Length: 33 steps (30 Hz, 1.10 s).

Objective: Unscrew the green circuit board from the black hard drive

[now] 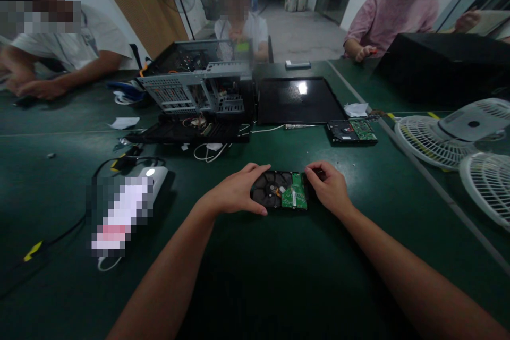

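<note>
A hard drive lies on the green table with its underside up, showing a black metal body and a green circuit board. Around its left end curls my left hand, thumb along the near edge and fingers on the far edge. Close to the drive's right end, my right hand has its thumb and fingertips drawn together; whatever is between them is too small or dark to make out. A second hard drive, also board side up, rests farther back to the right.
An opened computer case stands back left beside a black side panel. White fans lie at the right. A phone and black cable are left. Several people sit across the table, near a dark box.
</note>
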Tool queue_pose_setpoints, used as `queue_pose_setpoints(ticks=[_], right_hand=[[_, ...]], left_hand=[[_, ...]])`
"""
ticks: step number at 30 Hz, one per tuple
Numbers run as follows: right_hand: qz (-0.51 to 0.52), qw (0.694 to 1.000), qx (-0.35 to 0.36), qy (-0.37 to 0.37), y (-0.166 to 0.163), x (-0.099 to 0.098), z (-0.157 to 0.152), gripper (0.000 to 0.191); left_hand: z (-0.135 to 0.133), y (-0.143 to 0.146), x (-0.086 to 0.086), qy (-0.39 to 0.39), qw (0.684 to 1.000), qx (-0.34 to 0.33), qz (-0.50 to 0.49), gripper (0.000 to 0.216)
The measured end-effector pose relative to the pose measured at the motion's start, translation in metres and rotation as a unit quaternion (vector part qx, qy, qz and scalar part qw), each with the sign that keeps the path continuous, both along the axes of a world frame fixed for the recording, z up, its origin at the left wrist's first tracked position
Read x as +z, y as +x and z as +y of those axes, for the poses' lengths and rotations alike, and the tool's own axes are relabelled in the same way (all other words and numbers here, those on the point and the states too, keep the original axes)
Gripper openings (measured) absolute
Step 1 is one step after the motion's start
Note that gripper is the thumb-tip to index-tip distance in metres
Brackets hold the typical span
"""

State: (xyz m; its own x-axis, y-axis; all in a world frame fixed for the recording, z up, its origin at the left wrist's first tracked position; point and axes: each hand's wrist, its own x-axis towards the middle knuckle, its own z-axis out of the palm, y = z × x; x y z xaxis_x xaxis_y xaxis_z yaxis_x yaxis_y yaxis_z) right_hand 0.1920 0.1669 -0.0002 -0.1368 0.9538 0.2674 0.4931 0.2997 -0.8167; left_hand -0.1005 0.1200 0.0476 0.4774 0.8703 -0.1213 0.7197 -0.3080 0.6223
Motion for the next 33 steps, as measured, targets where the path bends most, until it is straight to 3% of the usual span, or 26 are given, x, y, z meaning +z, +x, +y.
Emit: queue_pose_setpoints(ticks=[4, 7, 9, 12, 17, 22, 28, 33], right_hand=[[0.013, 1.000, 0.010, -0.018, -0.002, 0.000, -0.002, 0.028], [-0.029, 0.999, 0.025, 0.015, -0.004, 0.005, -0.005, 0.030], [-0.061, 0.996, 0.039, 0.044, -0.005, 0.007, -0.006, 0.028], [-0.078, 0.992, 0.065, 0.075, -0.005, 0.009, -0.005, 0.021], [-0.051, 0.990, 0.116, 0.070, -0.005, 0.006, -0.002, 0.019], [-0.054, 0.989, 0.126, 0.062, -0.003, 0.007, -0.001, 0.020], [-0.054, 0.984, 0.154, 0.067, -0.001, 0.006, -0.001, 0.021], [-0.056, 0.984, 0.152, 0.070, -0.001, 0.006, -0.001, 0.023]], left_hand=[[-0.004, 0.019, 0.001, 0.033, 0.995, 0.072, 0.065, 0.114], [-0.010, 0.040, 0.005, 0.051, 0.979, 0.139, 0.141, 0.116], [-0.014, 0.049, 0.010, 0.061, 0.973, 0.148, 0.169, 0.115], [-0.018, 0.052, 0.017, 0.063, 0.972, 0.151, 0.168, 0.091], [-0.013, 0.037, 0.020, 0.079, 0.979, 0.184, 0.045, 0.056], [-0.011, 0.023, 0.033, 0.170, 0.957, 0.229, -0.047, 0.025], [0.002, 0.026, 0.060, 0.249, 0.927, 0.233, -0.155, 0.024], [0.028, 0.045, 0.080, 0.236, 0.917, 0.152, -0.284, 0.031]])
